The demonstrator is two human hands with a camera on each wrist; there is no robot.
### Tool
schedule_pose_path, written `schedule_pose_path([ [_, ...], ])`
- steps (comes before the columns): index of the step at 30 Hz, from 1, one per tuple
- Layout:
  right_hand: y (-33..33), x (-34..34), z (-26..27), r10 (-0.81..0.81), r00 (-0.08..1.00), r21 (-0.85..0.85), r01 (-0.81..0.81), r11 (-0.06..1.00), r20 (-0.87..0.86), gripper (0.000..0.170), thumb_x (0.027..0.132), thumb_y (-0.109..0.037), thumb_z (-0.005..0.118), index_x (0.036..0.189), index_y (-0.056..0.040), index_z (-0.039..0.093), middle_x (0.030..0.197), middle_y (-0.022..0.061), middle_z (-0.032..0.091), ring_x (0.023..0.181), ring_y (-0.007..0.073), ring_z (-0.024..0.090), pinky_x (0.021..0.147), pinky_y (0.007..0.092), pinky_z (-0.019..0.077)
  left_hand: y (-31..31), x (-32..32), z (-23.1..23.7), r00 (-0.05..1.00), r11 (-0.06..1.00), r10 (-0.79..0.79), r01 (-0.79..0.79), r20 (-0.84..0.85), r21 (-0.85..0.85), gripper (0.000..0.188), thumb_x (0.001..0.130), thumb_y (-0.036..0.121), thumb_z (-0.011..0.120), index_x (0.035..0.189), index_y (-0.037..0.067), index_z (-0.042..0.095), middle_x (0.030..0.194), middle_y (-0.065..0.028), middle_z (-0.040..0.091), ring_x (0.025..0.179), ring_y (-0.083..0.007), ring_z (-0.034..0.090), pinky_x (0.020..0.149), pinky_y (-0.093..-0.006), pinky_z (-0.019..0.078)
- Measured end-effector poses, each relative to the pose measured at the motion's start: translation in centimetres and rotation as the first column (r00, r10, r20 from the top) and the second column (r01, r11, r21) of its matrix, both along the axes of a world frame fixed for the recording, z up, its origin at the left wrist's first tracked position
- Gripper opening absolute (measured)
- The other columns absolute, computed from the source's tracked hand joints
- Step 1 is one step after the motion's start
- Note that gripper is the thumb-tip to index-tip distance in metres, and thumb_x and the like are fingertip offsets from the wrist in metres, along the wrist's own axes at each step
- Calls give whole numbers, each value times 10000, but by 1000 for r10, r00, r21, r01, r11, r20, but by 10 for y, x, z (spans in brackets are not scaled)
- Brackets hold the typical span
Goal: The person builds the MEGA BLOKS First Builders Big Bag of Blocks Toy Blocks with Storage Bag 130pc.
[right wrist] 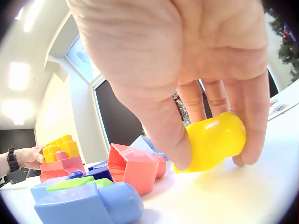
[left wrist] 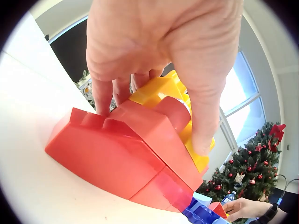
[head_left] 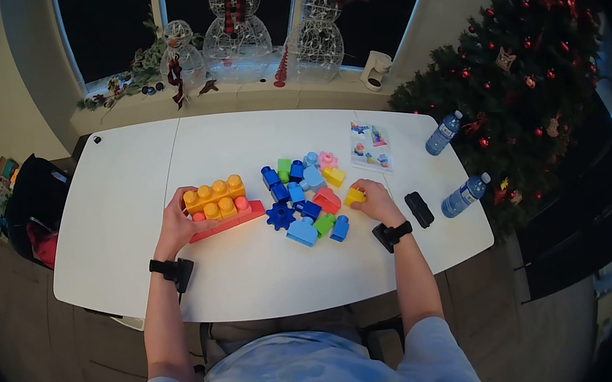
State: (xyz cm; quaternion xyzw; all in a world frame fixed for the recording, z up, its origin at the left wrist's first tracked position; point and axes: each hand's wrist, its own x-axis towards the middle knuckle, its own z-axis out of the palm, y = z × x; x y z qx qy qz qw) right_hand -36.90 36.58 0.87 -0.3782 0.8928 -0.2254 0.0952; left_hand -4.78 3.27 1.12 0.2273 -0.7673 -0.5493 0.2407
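Note:
My left hand (head_left: 176,227) holds the left end of a stack of toy building blocks (left wrist: 154,135). Its base is a long red row, with red and yellow blocks stacked above. In the left wrist view, the thumb lies on the yellow side and the fingers on the far side. On the right, my right hand (head_left: 378,204) pinches a yellow block (right wrist: 215,140) between thumb and fingers, low over the table. Just left of that block lies a loose red block (right wrist: 133,165). Loose blocks in blue, light blue, green, yellow and pink spread between the hands, among them a blue gear-shaped piece (head_left: 279,216).
A printed picture sheet (head_left: 371,147) lies at the back right of the white table (head_left: 120,212). Two water bottles (head_left: 465,196) and a black case (head_left: 419,210) are at the right. Snowman figures (head_left: 237,33) stand behind, with a decorated tree (head_left: 513,84) beside the table.

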Motion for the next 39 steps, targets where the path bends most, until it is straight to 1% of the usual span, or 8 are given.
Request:
schedule_pose_path([
  [7,-59,25,57,16,998,-376,-37,926,-61,453,773,8,777,1204,-27,641,1145,178,687,1003,369,682,877,410,556,2,2,-1,1000,1000,15,-15,11,2,730,660,82,945,1265,30,540,1152,-56,647,1085,-165,623,990,-329,517],
  [9,-97,55,90,220,972,-587,-132,799,81,412,804,19,751,1199,-19,642,1146,180,685,985,361,689,850,421,564,3,2,1,999,997,-10,14,-52,73,756,656,104,954,1283,31,538,1190,-61,642,1140,-174,611,1032,-341,500],
  [15,-206,140,101,559,741,-494,-668,557,-371,361,829,-60,711,1185,-26,663,1083,166,701,965,339,678,855,383,564,-5,12,-3,992,991,26,-9,-125,134,738,714,101,920,1348,-4,557,1296,-112,654,1243,-210,607,1100,-365,473],
  [16,-217,149,99,563,738,-496,-671,551,-373,361,829,-60,711,1185,-26,663,1083,166,701,965,339,678,855,383,564,-6,13,-3,991,989,29,-11,-127,144,689,746,88,897,1345,-16,573,1290,-122,667,1229,-217,624,1098,-368,479],
  [18,-235,161,99,683,728,-410,-643,647,-63,344,818,-83,701,1155,-19,680,1064,171,706,1000,366,669,887,419,552,-7,13,-5,991,990,36,-17,-132,141,634,776,74,871,1333,-26,585,1265,-126,681,1199,-217,644,1079,-366,495],
  [34,-249,171,83,708,690,-274,-718,640,-154,366,766,-74,729,1128,-20,719,1051,189,707,974,359,685,885,420,554,-4,9,-8,987,995,61,-49,-152,81,404,881,31,777,1229,-53,590,1169,-109,698,1081,-182,687,978,-344,564],
  [37,-245,157,83,734,668,-314,-728,609,-125,389,813,-96,732,1193,-26,697,1096,194,712,959,356,692,886,403,556,-5,9,-12,988,996,76,-68,-135,65,424,878,27,777,1248,-50,588,1178,-110,698,1093,-184,684,987,-342,561],
  [39,-236,133,93,607,773,-551,-592,588,-184,409,867,-132,727,1257,-28,665,1104,205,719,957,357,700,884,404,557,-5,8,-7,987,995,91,-86,-133,42,440,876,24,777,1265,-48,585,1184,-112,699,1100,-188,684,994,-341,558],
])
